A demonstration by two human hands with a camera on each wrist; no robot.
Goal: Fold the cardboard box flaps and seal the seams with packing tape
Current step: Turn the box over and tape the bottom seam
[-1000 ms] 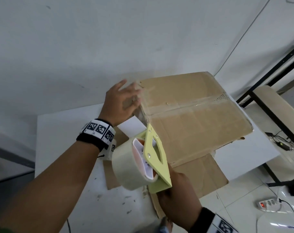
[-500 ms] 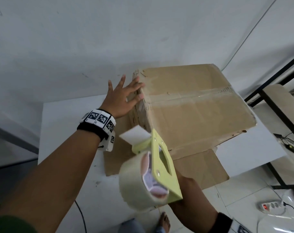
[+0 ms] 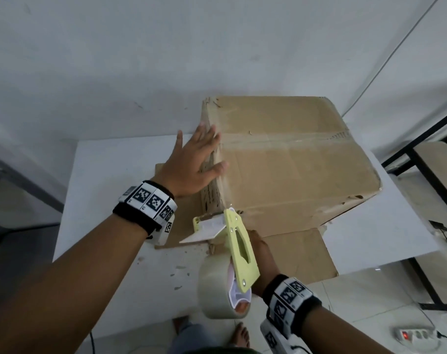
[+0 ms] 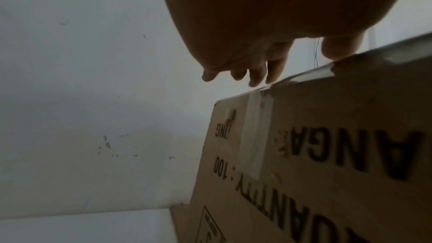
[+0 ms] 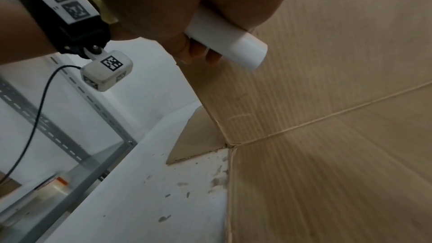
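A brown cardboard box (image 3: 288, 159) lies on a white table (image 3: 110, 180), its top seam covered by clear tape. My left hand (image 3: 191, 162) lies flat with straight fingers against the box's upper left edge; in the left wrist view its fingertips (image 4: 268, 73) touch the taped edge of the box (image 4: 327, 154). My right hand (image 3: 262, 254) grips the handle of a yellow-green tape dispenser (image 3: 239, 247) with a roll of clear tape (image 3: 217, 290), held at the box's near left corner. In the right wrist view its fingers curl round the white handle (image 5: 229, 42) beside the box (image 5: 327, 117).
Unfolded bottom flaps (image 3: 294, 254) spread on the table in front of and left of the box. A black metal frame (image 3: 421, 159) stands to the right. A power strip (image 3: 416, 333) and cables lie on the tiled floor. A grey metal shelf (image 5: 70, 136) shows at the left.
The right hand has brought the dispenser down and forward to the box's near left corner. The left hand has settled flatter on the box's left edge.
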